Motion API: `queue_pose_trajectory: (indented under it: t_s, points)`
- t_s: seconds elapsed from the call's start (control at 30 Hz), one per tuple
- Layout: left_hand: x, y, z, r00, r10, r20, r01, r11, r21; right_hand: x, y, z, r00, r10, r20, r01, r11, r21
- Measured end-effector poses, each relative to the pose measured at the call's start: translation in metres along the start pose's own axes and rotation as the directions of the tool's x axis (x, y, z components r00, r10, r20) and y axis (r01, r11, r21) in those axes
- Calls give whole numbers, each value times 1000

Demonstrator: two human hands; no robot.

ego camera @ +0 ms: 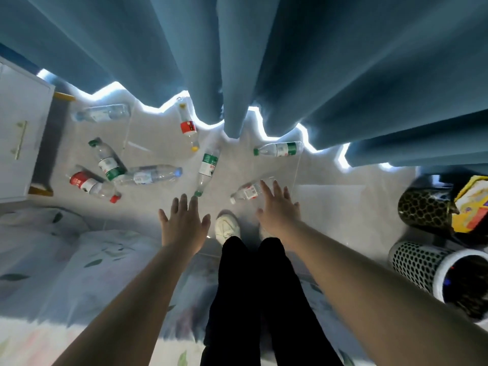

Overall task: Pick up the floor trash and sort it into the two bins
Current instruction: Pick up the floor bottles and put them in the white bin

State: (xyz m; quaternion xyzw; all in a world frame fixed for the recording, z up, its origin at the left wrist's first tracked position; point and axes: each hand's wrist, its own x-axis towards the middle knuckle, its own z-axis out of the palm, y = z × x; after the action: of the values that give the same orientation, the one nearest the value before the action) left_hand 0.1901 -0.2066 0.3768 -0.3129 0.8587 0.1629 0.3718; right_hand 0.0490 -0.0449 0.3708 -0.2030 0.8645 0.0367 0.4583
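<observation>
Head view is showing both my arms reaching out over the pale floor (343, 207), my dark trouser legs and one white shoe (227, 227) sitting at lower centre. My left hand (183, 228) is stretching forward at centre frame with its fingers (192, 204) spread wide and holding nothing; the fingertips are lying just beside the green cap of an upright-running green-label bottle (208, 167). My right hand (278, 207) is also opening wide and empty, hovering over a small clear bottle with a red-and-white label (247, 192) at centre right, and I cannot tell whether it is touching it.

More plastic bottles are lying scattered across the upper half of the floor: a green-label one (280, 149) near the curtain hem at right of centre, a red-label one with a yellow cap (188, 126) above centre, a clear one (101, 113) at upper left, and a cluster at left made of a green-label bottle (108, 161), a blue-cap bottle (150, 175) and a red-label, red-cap bottle (92, 184).

Blue curtains (264, 62) are hanging across the top. At the right edge two perforated bins are standing: a dark one (422, 207) holding yellow packaging, and a white one (417, 265) below it. A white cabinet (18, 128) is sitting at far left, with floral bedding (79, 260) at lower left.
</observation>
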Motion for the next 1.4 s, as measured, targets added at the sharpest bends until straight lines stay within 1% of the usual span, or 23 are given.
queue_pose_trajectory:
  t_s: [0.1, 0.3, 0.53, 0.6, 0.7, 0.8, 0.87, 0.93, 1.0, 1.07, 1.1, 1.17, 1.23, 1.3, 1.33, 1.4]
  points:
    - [36, -12, 32, 999, -36, 23, 37, 999, -38, 42, 0, 27, 995, 50, 85, -51, 999, 17]
    - [128, -28, 109, 992, -64, 112, 67, 997, -28, 147, 7, 99, 963, 162, 217, -189, 976, 108]
    - [223, -29, 186, 993, -75, 90, 77, 997, -27, 244, 21, 165, 952, 171, 254, -233, 942, 239]
    - [243, -29, 202, 991, -95, 92, 103, 992, -79, 266, 26, 178, 944, 197, 264, -272, 917, 290]
    - [271, -31, 218, 986, -122, 111, 143, 969, -204, 292, 30, 193, 923, 250, 291, -351, 855, 380]
    - [299, -31, 219, 990, -107, 89, 128, 949, -288, 311, 32, 201, 902, 284, 325, -414, 786, 460]
    - [313, -28, 213, 996, -71, 49, 83, 948, -308, 319, 35, 204, 908, 278, 314, -400, 798, 451]
    - [323, -24, 208, 999, -31, 41, 41, 954, -298, 322, 39, 203, 927, 251, 280, -348, 854, 387]
    - [326, -20, 209, 997, -10, 78, 33, 956, -292, 320, 44, 200, 953, 201, 228, -260, 928, 266]
    - [324, -16, 213, 994, -5, 113, 41, 945, -325, 320, 48, 196, 968, 144, 206, -175, 975, 140]
    - [322, -13, 216, 995, 1, 100, 34, 940, -340, 320, 50, 195, 972, 119, 204, -143, 983, 111]
    - [318, -9, 222, 1000, -7, 3, 8, 932, -362, 322, 53, 194, 983, 89, 161, -110, 986, 126]
    - [320, -6, 225, 995, -67, -75, 30, 912, -410, 325, 54, 194, 996, 84, 38, -89, 981, 171]
    - [329, -1, 230, 983, -166, -82, 106, 867, -487, 333, 54, 197, 993, 99, -69, -85, 979, 185]
    - [335, 2, 233, 974, -215, -70, 147, 836, -529, 338, 54, 198, 990, 115, -87, -98, 979, 181]
    - [350, 9, 239, 958, -285, -13, 216, 754, -620, 350, 55, 203, 980, 187, -65, -173, 969, 176]
